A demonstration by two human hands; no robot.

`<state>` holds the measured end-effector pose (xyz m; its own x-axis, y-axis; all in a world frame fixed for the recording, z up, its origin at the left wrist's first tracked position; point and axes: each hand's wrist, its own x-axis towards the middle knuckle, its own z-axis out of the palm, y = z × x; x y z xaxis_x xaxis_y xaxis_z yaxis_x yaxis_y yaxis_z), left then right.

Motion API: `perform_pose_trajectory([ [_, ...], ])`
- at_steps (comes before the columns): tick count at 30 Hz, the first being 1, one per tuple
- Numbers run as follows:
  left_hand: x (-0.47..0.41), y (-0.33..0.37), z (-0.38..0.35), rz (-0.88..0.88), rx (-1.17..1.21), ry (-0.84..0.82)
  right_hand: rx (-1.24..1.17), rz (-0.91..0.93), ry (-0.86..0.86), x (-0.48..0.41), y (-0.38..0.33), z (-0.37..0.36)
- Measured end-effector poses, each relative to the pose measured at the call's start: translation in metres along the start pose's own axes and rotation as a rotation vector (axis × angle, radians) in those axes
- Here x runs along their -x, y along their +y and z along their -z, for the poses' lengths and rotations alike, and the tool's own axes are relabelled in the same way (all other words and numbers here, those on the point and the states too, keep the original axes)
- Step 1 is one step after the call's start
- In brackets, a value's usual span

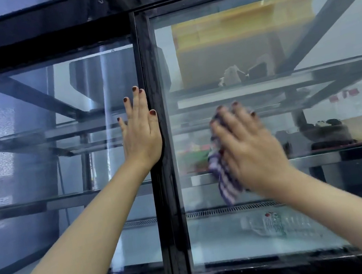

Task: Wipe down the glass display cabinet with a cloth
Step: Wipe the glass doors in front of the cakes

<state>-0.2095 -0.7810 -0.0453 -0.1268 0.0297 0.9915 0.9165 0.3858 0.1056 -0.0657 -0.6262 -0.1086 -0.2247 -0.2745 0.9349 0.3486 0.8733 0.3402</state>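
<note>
My right hand (248, 149) was flat on the big clear glass door (284, 227) of the black-framed glass display cabinet (39, 24). Under my palm was the purple and white striped cloth (223, 177). My fingers (223, 127) were spread and pressed down on the cloth, not curled around it. The cloth was squashed between my hand and the glass. Its long side ran up and down, and a loose end hung out below my palm.

I used the black middle post (167, 186) of the cabinet as my marker. The cloth was just to the right of that post, about halfway up the door. Most of the glass still to be wiped lay further right of the post, and also above and below my hand. So I think my next rub had to slide away from the post, with my palm pushing flat.

My right hand was the one doing the job, because it had the cloth. My right arm reached up and out, almost straight.

My left hand (141, 133) was open and empty. It lay flat, fingers pointing up, touching the left side of the post. I think it was holding the door steady.

A clear plastic bottle (276, 223) lay on its side inside, low down, right of the post.
</note>
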Motion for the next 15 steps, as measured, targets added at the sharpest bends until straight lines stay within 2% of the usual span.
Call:
perform_pose_trajectory([
  [2,0.001,-0.001,0.000,-0.010,0.009,0.011,-0.048,-0.240,-0.043,-0.021,0.010,0.005],
  [3,0.001,-0.002,0.001,-0.019,0.015,0.004,-0.064,-0.289,-0.060,-0.026,0.007,0.005],
  [4,0.000,-0.004,0.004,-0.043,0.021,-0.008,-0.071,-0.265,-0.084,-0.028,-0.002,0.006],
  [7,0.009,-0.023,0.014,-0.101,-0.004,-0.064,-0.009,0.040,-0.158,0.009,-0.049,0.003],
  [10,0.035,-0.052,0.020,-0.047,-0.146,-0.078,-0.022,0.227,-0.158,0.074,-0.089,-0.009],
  [12,0.048,-0.067,0.023,-0.038,-0.213,-0.074,-0.072,0.192,-0.171,0.093,-0.099,-0.015],
  [15,0.052,-0.076,0.025,-0.076,-0.228,-0.069,-0.095,0.047,-0.135,0.075,-0.109,-0.022],
])
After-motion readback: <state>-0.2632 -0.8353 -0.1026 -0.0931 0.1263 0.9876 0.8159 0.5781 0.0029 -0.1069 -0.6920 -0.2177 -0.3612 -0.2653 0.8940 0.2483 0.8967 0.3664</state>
